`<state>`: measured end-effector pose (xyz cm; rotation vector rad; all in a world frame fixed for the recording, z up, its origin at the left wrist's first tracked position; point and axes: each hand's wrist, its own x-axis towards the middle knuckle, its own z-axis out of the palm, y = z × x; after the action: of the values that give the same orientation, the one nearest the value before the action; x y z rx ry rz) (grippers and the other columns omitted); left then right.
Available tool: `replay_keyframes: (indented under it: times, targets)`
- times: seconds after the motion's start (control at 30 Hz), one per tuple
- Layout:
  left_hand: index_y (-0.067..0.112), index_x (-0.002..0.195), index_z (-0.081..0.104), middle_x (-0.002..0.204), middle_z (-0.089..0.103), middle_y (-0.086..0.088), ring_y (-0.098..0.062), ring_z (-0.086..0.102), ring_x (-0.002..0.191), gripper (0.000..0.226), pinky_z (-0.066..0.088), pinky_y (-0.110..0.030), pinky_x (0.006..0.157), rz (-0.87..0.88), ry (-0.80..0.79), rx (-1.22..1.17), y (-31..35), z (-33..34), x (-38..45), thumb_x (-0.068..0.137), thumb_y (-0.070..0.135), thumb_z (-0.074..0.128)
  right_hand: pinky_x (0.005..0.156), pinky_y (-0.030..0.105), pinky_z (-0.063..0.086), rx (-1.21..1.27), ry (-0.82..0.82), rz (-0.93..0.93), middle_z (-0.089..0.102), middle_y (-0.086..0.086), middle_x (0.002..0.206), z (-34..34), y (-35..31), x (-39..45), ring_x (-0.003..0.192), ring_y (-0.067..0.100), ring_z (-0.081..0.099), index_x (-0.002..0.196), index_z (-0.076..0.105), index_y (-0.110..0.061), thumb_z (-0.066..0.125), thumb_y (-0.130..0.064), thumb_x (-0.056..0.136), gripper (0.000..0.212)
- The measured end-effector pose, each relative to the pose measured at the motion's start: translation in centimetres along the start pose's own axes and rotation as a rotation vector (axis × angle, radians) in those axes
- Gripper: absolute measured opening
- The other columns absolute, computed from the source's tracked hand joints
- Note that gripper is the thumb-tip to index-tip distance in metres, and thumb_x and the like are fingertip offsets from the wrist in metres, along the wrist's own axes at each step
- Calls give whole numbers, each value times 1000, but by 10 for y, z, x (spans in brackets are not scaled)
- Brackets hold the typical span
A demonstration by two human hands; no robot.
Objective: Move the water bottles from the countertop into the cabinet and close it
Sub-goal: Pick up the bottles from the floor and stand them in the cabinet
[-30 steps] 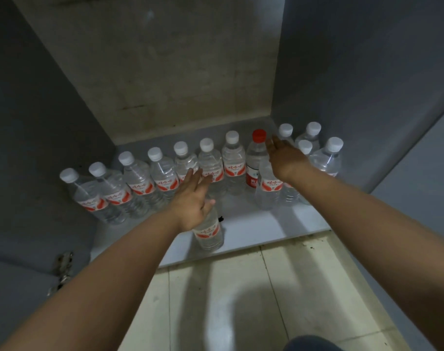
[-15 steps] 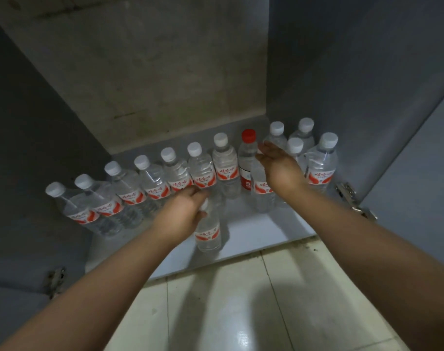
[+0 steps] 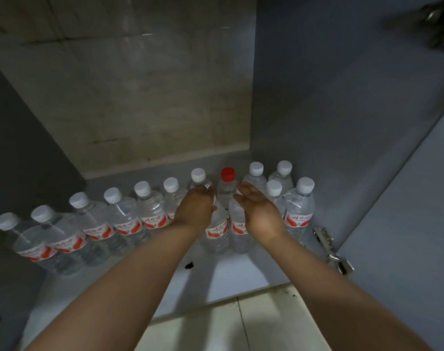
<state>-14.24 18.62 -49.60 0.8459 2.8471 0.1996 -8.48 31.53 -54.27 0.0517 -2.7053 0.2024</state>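
Several clear water bottles (image 3: 150, 214) with white caps and red labels stand in a row along the back of the cabinet floor (image 3: 241, 272); one bottle has a red cap (image 3: 227, 174). More bottles (image 3: 300, 211) cluster in the right corner. In front of the row stand two bottles side by side. My left hand (image 3: 195, 209) curls over the neck of the left bottle (image 3: 217, 233). My right hand (image 3: 261, 211) lies flat, fingers stretched out, on top of the right bottle (image 3: 238, 230). Both caps are hidden under my hands.
The cabinet has grey side walls (image 3: 329, 110) and a bare concrete back (image 3: 139, 97). A metal hinge (image 3: 332, 252) sits on the right wall near the open door (image 3: 418, 224). A dark speck (image 3: 189, 265) lies on the cabinet floor. Pale floor tiles (image 3: 228, 325) lie below.
My left hand closed on the lone front bottle and carried it right and back, up against the bottle under my right hand. The right hand stayed on its bottle.
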Motion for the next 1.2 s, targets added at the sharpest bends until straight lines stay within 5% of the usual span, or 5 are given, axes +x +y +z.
replay_keyframes:
  times: [0.33,0.5,0.77,1.03,1.2]
  targets:
    - [12,150,9,160,11,-7,-22,17,147,64,16,-24,118,82,-50,-121,-5,-1,-1,97,8,44,57,41,58,92,-57,44,76,18,96,-5,-1,-4,85,37,73,86,76,-2,71,10,38,50]
    - [18,151,7,161,-4,-5,-23,4,149,67,10,-29,121,66,-81,-54,-15,-16,-18,95,1,41,119,31,20,165,-319,124,15,15,158,-37,-10,-9,147,29,14,147,21,-7,54,-3,90,65]
    - [12,108,72,125,66,-14,-45,54,121,45,52,-55,88,69,-45,285,-2,-71,-82,83,20,35,79,38,58,239,-106,322,72,23,103,-108,-64,-26,94,35,70,108,67,2,49,-22,77,43]
    - [28,144,32,161,9,5,-26,-4,149,46,6,-45,120,104,-199,131,100,-141,-155,99,33,35,71,38,59,27,-131,495,77,13,92,-234,-71,-96,81,29,74,84,75,-8,42,-29,74,41]
    - [17,116,67,125,65,-14,-44,58,117,44,50,-58,88,308,-107,113,157,-215,-205,83,31,42,70,42,60,-1,-3,703,76,18,94,-349,-75,-136,84,31,74,93,74,-1,36,-30,91,47]
